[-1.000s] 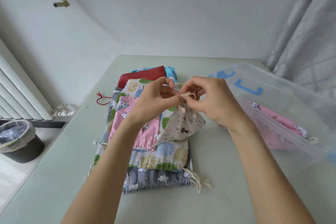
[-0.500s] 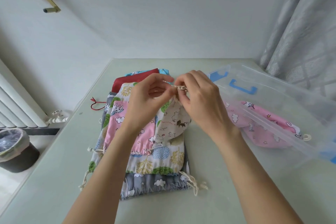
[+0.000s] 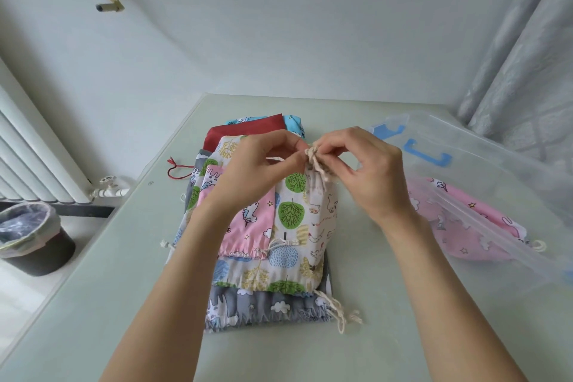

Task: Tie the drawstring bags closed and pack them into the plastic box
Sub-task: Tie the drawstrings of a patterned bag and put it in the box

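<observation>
A small beige drawstring bag with animal prints hangs from its gathered neck over a stack of flat bags. My left hand and my right hand both pinch its cream drawstring at the neck, fingertips almost touching. The stack shows a pink bag, a tree-print bag and a grey bag, with red and blue ones at the back. To the right stands the clear plastic box with blue latches, and a pink drawstring bag lies inside it.
The pale green table ends at its left edge, beyond which stand a bin on the floor and a white radiator. A red cord trails left of the stack. Curtains hang behind the box.
Both hands have kept working the drawstring at the bag's neck, lifting it slightly higher. The bag now hangs straighter below my fingers. The head view has shifted a little.
</observation>
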Demonstrator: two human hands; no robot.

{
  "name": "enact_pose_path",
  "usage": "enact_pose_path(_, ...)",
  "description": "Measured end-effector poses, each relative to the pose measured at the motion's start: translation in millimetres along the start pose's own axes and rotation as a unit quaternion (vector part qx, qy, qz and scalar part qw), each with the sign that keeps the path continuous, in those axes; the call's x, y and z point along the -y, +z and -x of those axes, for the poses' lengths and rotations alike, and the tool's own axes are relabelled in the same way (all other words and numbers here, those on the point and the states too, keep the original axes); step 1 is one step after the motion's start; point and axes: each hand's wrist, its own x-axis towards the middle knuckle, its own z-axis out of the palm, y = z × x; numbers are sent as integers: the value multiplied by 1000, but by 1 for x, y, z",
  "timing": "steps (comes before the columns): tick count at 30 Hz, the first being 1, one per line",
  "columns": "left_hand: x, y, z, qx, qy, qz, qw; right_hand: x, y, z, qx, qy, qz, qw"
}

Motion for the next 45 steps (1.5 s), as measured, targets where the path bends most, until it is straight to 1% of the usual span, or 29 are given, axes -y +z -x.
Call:
enact_pose_path(2,-3,0,1,4,-10,41,999,0,-2,0,-4,-7,-1,1000)
enact_pose_path(6,-2,-2,1,3,-3,45,999,1,-3,-2,1,-23,-5,1000)
enact_pose_path(9,0,-2,2,20,-15,106,994,2,-8,-2,-1,9,-52,999)
enact_pose_path(11,3,-2,1,24,-21,124,992,0,-10,-2,7,33,-68,997)
enact_pose_path(12,4,-1,1,26,-16,104,994,-1,-9,-1,17,39,-59,997)
enact_pose_path(15,7,1,-1,13,1,-3,1000,-6,-4,1,53,54,1,997)
enact_pose_path(17,7,0,-1,-25,19,-60,998,-7,-2,2,66,63,24,996)
enact_pose_path(19,11,-2,-2,-87,30,-116,989,-9,-4,2,68,66,42,995)
enact_pose_path(21,16,-3,-3,-128,21,-131,983,-12,-4,2,72,79,53,993)
enact_pose_path(23,20,0,-4,-132,-1,-91,987,-13,-2,3,77,100,51,991)
enact_pose_path(26,17,3,-4,-99,-33,26,994,-12,-2,3,53,158,16,986)
enact_pose_path(28,15,4,-4,-64,-34,41,997,-10,-6,0,41,169,3,985)
enact_pose_path(31,13,7,-4,-22,-53,52,997,-3,-7,-3,37,153,-38,987)
enact_pose_path(34,12,11,-2,-1,-59,67,996,2,-4,-3,34,164,-78,983)
enact_pose_path(39,16,4,-1,-21,-69,152,986,2,-3,-2,27,250,-191,949)
enact_pose_path(40,17,4,-2,-30,-73,149,986,1,-3,-2,30,262,-202,943)
enact_pose_path(43,20,7,-5,-82,-69,95,990,1,0,-2,36,291,-217,931)
enact_pose_path(45,24,10,-8,-115,-73,92,986,1,3,-1,33,310,-229,922)
